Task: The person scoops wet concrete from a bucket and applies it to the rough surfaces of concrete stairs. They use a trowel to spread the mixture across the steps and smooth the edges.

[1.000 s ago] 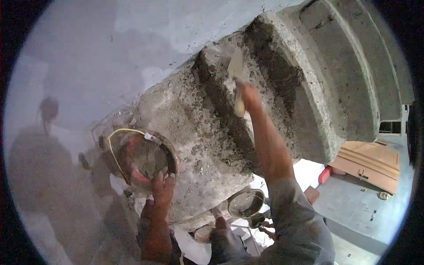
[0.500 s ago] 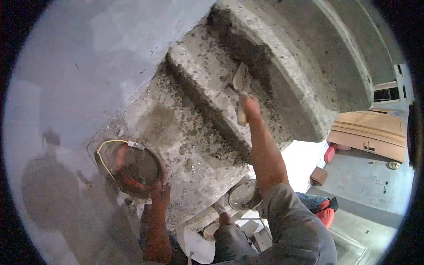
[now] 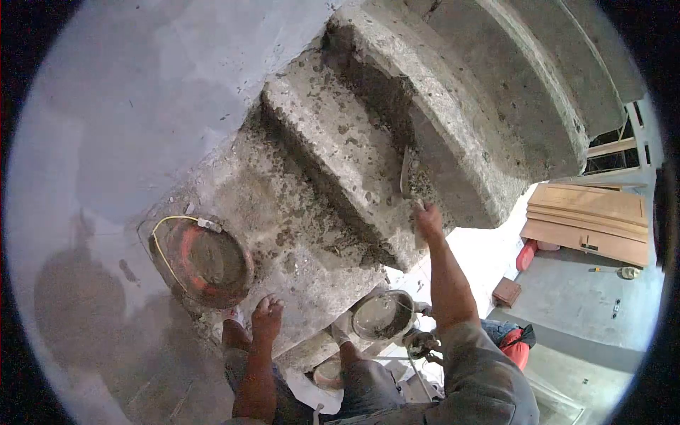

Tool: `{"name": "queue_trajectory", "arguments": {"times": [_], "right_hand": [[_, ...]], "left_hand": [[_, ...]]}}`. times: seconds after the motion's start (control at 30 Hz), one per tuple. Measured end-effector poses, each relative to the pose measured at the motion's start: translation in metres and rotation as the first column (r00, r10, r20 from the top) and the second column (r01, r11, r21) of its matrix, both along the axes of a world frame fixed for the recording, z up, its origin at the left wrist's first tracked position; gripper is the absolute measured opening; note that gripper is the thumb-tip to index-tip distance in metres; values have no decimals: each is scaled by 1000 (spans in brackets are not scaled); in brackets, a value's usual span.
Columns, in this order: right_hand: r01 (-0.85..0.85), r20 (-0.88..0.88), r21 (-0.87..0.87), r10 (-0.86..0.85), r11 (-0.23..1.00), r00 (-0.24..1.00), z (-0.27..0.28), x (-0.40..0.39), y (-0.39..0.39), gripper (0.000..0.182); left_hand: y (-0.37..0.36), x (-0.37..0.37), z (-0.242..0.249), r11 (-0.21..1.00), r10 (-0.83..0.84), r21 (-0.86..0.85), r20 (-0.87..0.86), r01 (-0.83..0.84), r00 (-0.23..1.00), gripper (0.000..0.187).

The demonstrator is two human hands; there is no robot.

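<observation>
My right hand point(image 3: 427, 219) grips a trowel point(image 3: 406, 175), its blade seen nearly edge-on. The blade is at the inner corner of a rough concrete step point(image 3: 333, 166), beside the riser of the step above. Wet-looking mortar crumbs point(image 3: 423, 177) lie by the blade. My left hand point(image 3: 267, 316) is curled closed above the lower landing, apart from the basin, and nothing shows in it. To its upper left stands a round reddish basin point(image 3: 244, 265) containing grey mortar, with a yellow cord point(image 3: 164, 258) across its rim.
A bucket of grey mix point(image 3: 409, 304) stands below the steps, with dark hand-like shapes point(image 3: 425, 345) beside it, partly hidden by my arm. A plastered wall point(image 3: 163, 92) borders the stairs on the left. Wooden boards point(image 3: 588, 212) and a brown box point(image 3: 506, 292) lie at right.
My right hand has moved the trowel right and down along the step, turning the blade edge-on. My left hand has left the basin's rim and moved down. Dark hand-like shapes now show by the bucket.
</observation>
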State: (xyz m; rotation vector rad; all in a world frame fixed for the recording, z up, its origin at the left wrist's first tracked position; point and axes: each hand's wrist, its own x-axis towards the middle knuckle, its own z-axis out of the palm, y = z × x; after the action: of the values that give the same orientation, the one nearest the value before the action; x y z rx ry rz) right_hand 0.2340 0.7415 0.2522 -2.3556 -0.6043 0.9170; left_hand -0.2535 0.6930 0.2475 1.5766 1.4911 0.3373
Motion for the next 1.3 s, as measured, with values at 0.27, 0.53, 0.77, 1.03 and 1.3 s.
{"name": "queue_trajectory", "arguments": {"times": [0.27, 0.53, 0.77, 1.03, 1.3], "right_hand": [[-375, 547, -241, 445, 895, 709, -18, 42, -17, 49], [-305, 740, -305, 426, 902, 520, 9, -8, -14, 44], [-629, 363, -351, 719, 694, 592, 81, -136, 45, 43], [-837, -109, 112, 844, 535, 525, 94, -142, 178, 29], [-218, -370, 139, 255, 966, 893, 39, -42, -53, 35]], "left_hand": [[24, -1, -14, 941, -286, 105, -255, 320, 924, 18], [31, -12, -34, 957, 253, -220, 319, -189, 913, 34], [66, -9, 16, 973, 127, -211, 178, -88, 976, 33], [72, -12, 17, 993, -55, -103, 36, 58, 998, 34], [64, -26, 15, 975, 200, -142, 226, -171, 953, 36]]}}
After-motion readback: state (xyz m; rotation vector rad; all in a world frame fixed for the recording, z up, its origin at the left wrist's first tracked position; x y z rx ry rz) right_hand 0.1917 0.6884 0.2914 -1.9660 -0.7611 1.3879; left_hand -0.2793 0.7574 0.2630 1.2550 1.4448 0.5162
